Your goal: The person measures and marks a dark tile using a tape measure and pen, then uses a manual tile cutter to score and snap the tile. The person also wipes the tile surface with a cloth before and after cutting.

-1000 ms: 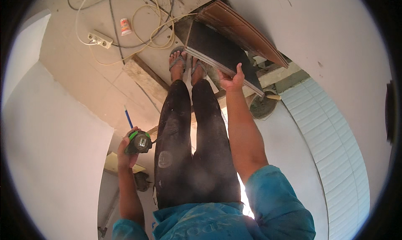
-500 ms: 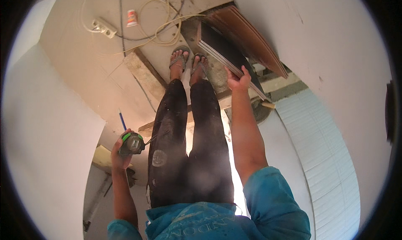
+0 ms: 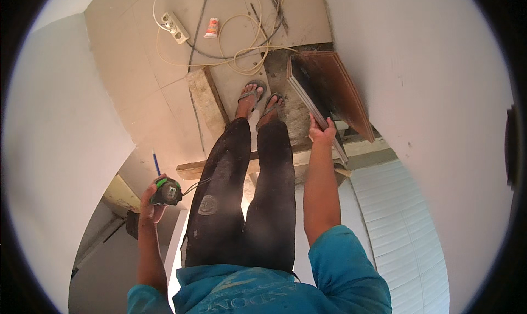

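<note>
My left hand [image 3: 153, 197] is closed around a black and green tape measure [image 3: 167, 191], with a cord loop hanging from it. A thin blue pencil or pen [image 3: 156, 164] sticks up from the same hand. Out to the right, my right hand [image 3: 322, 130] grips the pale long edge of a few dark flat panels [image 3: 313, 97], fingers on one side and thumb on the other. These panels stand tilted on edge. Behind them, brown flat panels [image 3: 343, 89] lean against the right wall, and the two groups nearly meet at the far end.
Wooden planks [image 3: 206, 97] lie left of my sandalled feet, and a long beam [image 3: 189, 170] crosses behind them. Ahead on the tiled floor are a power strip [image 3: 175, 27], a paper cup [image 3: 212, 28] and looped cables [image 3: 241, 67]. A white ribbed sheet [image 3: 401, 221] is at the lower right.
My view has shifted, so the floor items sit further right. The gripped dark panels have swung closer to the brown ones, narrowing the gap. My left hand keeps its hold on the tape measure.
</note>
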Demonstrator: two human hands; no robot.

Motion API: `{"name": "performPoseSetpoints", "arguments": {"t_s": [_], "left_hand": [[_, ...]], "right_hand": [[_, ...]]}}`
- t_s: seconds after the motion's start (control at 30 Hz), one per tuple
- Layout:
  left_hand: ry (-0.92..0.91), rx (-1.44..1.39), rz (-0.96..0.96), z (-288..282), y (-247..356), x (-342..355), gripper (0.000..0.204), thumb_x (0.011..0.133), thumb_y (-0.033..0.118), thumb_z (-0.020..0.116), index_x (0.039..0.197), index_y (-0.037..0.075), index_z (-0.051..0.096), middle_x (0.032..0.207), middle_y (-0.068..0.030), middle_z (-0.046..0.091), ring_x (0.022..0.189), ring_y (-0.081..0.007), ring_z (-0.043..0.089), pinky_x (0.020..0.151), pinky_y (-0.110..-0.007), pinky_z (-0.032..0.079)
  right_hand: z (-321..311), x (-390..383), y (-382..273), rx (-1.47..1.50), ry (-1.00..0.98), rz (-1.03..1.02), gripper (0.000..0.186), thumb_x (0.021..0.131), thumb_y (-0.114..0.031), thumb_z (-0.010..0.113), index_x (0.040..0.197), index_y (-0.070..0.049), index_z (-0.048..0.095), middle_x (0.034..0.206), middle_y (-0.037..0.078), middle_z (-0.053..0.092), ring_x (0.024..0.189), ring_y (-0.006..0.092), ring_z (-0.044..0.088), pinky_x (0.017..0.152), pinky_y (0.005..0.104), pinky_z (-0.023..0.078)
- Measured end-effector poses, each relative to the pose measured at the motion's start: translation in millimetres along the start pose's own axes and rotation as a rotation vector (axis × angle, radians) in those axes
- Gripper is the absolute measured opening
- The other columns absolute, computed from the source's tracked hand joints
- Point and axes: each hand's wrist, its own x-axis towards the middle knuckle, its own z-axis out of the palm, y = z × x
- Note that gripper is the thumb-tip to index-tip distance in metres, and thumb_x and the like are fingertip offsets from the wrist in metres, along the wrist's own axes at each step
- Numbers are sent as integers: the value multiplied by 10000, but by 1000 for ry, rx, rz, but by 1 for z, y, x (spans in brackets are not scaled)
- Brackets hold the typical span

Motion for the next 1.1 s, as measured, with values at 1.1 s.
{"name": "performPoseSetpoints", "arguments": {"t_s": [1.1], "left_hand": [[-38, 345, 321, 57, 746, -180, 430, 844, 355, 688, 1161, 67, 646, 977, -58, 669, 813, -171, 666, 658, -376, 572]], "right_hand": [[202, -631, 74, 86, 116, 155, 474, 989, -175, 489, 1423, -7, 402, 1426, 193, 465, 1287, 429, 465, 1023, 586, 482]]}}
